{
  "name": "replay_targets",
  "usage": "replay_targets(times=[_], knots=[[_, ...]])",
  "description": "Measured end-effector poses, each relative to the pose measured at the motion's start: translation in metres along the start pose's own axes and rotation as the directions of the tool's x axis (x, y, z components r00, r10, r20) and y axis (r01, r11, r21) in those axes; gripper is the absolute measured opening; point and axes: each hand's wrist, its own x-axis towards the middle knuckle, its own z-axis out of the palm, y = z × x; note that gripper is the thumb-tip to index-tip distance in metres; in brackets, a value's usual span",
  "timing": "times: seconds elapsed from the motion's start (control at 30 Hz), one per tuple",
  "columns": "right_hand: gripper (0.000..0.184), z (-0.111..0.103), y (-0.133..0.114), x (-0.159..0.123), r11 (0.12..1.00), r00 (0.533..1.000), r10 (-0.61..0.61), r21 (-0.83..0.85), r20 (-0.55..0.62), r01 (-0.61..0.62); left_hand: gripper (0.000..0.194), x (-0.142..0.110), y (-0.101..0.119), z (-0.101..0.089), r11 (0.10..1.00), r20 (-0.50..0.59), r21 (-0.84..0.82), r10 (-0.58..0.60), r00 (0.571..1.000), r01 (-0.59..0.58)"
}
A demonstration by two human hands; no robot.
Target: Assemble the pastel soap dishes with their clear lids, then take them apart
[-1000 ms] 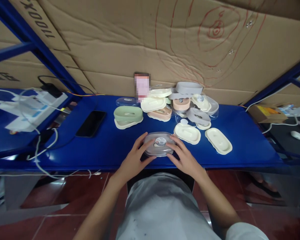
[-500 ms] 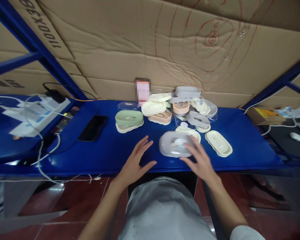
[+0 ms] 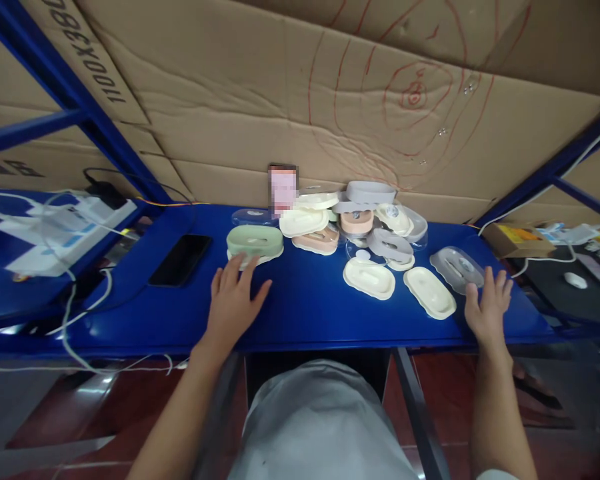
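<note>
My left hand (image 3: 234,300) lies flat on the blue shelf (image 3: 305,313), fingers spread, its fingertips just short of a green soap dish (image 3: 255,241) stacked on a cream tray. My right hand (image 3: 487,307) is open at the right end of the shelf, fingertips at the near edge of a grey dish with a clear lid (image 3: 455,268) that rests on the shelf. Two cream trays (image 3: 369,277) (image 3: 429,292) lie between my hands. Behind them is a pile of several cream, peach and grey soap dishes (image 3: 363,217).
A black phone (image 3: 180,259) lies flat at the left. Another phone (image 3: 283,190) leans upright against the cardboard wall (image 3: 300,100). White power strips and cables (image 3: 55,227) fill the left shelf. A small box (image 3: 517,239) and cables sit at the right.
My right hand carried the lidded grey dish from the front centre to the right end and set it down. My left hand let go and slid left toward the green dish.
</note>
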Motion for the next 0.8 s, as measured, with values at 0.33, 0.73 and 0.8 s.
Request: replay_targets(times=[0.33, 0.73, 0.8], knots=[[0.053, 0.036, -0.216, -0.079, 0.67, 0.602, -0.73, 0.512, 0.323, 0.538, 0.019, -0.046, 0.012, -0.016, 0.979, 0.082, -0.111, 0.18, 0.98, -0.171], [0.047, 0.047, -0.27, -0.084, 0.584, 0.501, -0.808, 0.531, 0.31, 0.614, 0.023, -0.038, 0.039, -0.017, 0.937, 0.078, -0.176, 0.32, 0.944, -0.303], [0.044, 0.043, -0.269, -0.088, 0.569, 0.474, -0.821, 0.528, 0.319, 0.63, 0.018, -0.038, 0.039, -0.015, 0.942, 0.067, -0.185, 0.296, 0.953, -0.28]])
